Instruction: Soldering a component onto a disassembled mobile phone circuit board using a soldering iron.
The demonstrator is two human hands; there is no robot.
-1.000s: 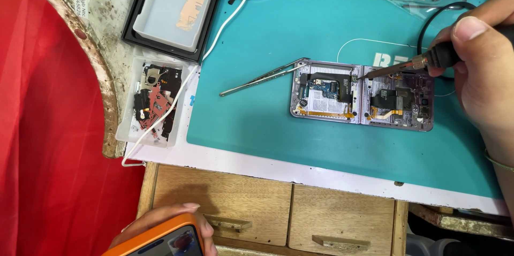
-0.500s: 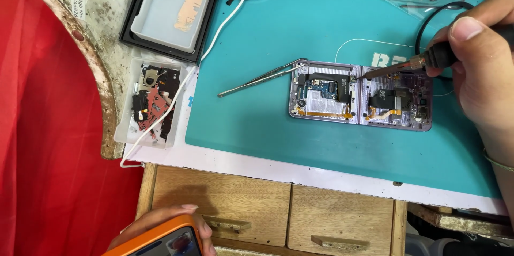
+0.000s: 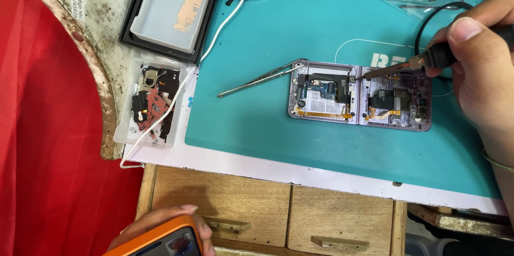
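An opened foldable phone point(image 3: 358, 97) with its back off lies flat on the teal mat point(image 3: 257, 122), circuit parts and flex cables showing. My right hand point(image 3: 476, 69) grips a black-handled tool point(image 3: 428, 62) like a pen, its metal tip touching the phone near the hinge. Metal tweezers point(image 3: 257, 80) lie on the mat, tips against the phone's left edge. My left hand point(image 3: 160, 225) is low in the view below the bench, holding a phone in an orange case point(image 3: 160, 240).
A clear tray point(image 3: 152, 101) of small red and black parts sits left of the mat. Behind it stands a black-rimmed tray point(image 3: 171, 10). A white cable point(image 3: 214, 42) crosses both. Loose parts lie along the mat's far edge. Wooden drawers point(image 3: 278, 213) are below, red cloth at left.
The tool tip has stayed on the phone; my right hand shifted only slightly. My left hand with the orange-cased phone barely moved.
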